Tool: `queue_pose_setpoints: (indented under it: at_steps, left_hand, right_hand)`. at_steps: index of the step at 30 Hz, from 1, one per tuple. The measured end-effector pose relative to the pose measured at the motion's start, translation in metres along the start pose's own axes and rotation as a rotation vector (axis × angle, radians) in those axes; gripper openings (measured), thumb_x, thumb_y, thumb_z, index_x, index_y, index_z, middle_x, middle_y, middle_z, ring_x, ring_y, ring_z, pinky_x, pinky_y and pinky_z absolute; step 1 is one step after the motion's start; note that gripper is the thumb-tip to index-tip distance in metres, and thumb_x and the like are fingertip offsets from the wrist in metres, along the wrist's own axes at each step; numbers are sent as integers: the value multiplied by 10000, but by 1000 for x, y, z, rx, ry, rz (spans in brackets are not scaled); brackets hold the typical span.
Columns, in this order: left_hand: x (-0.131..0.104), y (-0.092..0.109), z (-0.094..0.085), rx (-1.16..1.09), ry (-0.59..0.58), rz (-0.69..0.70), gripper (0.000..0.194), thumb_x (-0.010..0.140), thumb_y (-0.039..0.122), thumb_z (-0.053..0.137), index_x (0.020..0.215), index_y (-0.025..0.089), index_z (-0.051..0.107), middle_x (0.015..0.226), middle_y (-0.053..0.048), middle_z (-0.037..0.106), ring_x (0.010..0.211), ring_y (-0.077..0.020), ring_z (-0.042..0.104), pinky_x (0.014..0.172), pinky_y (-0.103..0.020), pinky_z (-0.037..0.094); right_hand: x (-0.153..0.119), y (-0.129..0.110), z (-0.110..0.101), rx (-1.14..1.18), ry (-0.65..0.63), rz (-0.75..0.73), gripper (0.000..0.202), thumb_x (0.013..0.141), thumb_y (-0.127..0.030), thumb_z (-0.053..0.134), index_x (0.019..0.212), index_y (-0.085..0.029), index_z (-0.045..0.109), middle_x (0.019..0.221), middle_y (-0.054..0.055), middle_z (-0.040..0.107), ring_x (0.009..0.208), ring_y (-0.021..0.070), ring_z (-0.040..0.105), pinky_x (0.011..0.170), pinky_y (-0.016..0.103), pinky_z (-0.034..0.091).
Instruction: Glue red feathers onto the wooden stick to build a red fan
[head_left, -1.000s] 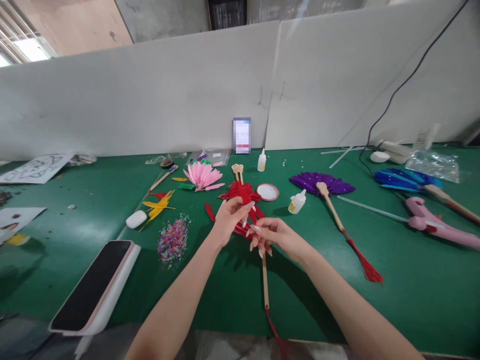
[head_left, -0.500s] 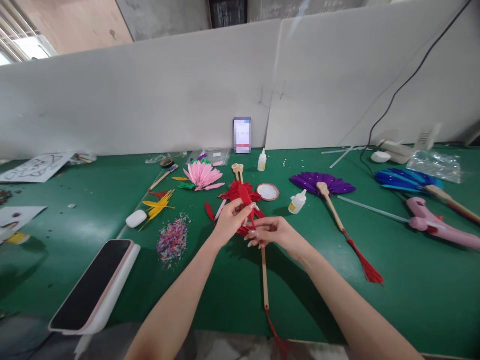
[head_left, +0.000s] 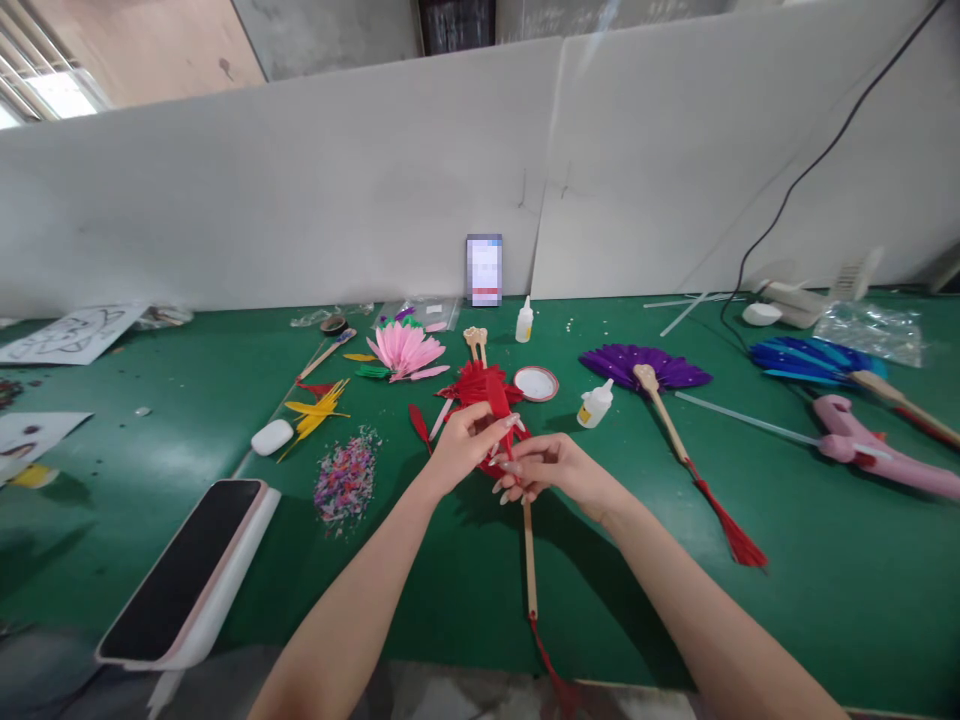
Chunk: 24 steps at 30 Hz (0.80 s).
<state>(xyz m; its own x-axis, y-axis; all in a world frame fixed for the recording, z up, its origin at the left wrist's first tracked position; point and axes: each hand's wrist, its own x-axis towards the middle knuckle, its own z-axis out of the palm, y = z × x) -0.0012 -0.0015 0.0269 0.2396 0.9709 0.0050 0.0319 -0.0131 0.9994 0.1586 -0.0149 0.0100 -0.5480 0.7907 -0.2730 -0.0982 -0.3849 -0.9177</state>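
Note:
A red feather (head_left: 498, 395) stands between my two hands, pinched by both. My left hand (head_left: 466, 440) grips its middle from the left, and my right hand (head_left: 544, 466) holds its lower end. Just behind lies a pile of red feathers (head_left: 472, 380). Below my right hand a wooden fan handle (head_left: 530, 570) points toward the table's front edge, with a red tassel; its upper end is hidden by my hands. A single red feather (head_left: 419, 424) rests left of my left hand.
Pink feathers (head_left: 405, 350), yellow feathers (head_left: 319, 412) and confetti (head_left: 346, 480) lie left, near a large phone (head_left: 187, 570). Glue bottles (head_left: 596, 404), a round lid (head_left: 536, 383), a purple fan (head_left: 645, 366), a blue fan (head_left: 817, 358) and a pink glue gun (head_left: 885, 455) are right.
The red feather between my hands has shifted slightly right and its top now tilts less to the left. Both hands have moved only a little and still pinch it.

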Motion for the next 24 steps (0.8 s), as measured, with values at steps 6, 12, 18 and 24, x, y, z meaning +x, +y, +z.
queue_pose_setpoints:
  at_steps: [6, 12, 18, 24]
  left_hand:
    - [1, 0, -1, 19, 10, 19, 266, 716, 396, 623, 739, 131, 617, 520, 43, 453, 439, -42, 365, 419, -179, 279]
    - [1, -2, -2, 15, 10, 31, 276, 720, 406, 616, 753, 132, 619, 554, 34, 472, 465, -51, 380, 437, -184, 306]
    - [2, -4, -3, 29, 43, 40, 294, 720, 423, 609, 730, 129, 609, 544, 31, 467, 466, -58, 390, 424, -182, 316]
    - [2, -4, -1, 59, 26, 63, 284, 729, 407, 602, 704, 124, 590, 549, 31, 460, 478, -57, 406, 426, -173, 330]
  right_hand:
    - [-2, -4, 1, -7, 14, 35, 347, 618, -346, 743, 881, -127, 686, 761, 90, 717, 630, 157, 677, 563, 225, 504]
    - [0, -1, 1, 13, 11, 32, 355, 596, -309, 763, 891, -128, 685, 785, 95, 718, 673, 178, 681, 596, 258, 515]
    - [1, 0, 2, 32, 9, 33, 374, 604, -332, 759, 904, -128, 668, 794, 100, 718, 692, 191, 684, 595, 269, 517]
    - [2, 3, 4, 18, 36, 7, 321, 643, -365, 724, 848, -125, 663, 743, 84, 714, 644, 175, 681, 552, 242, 505]
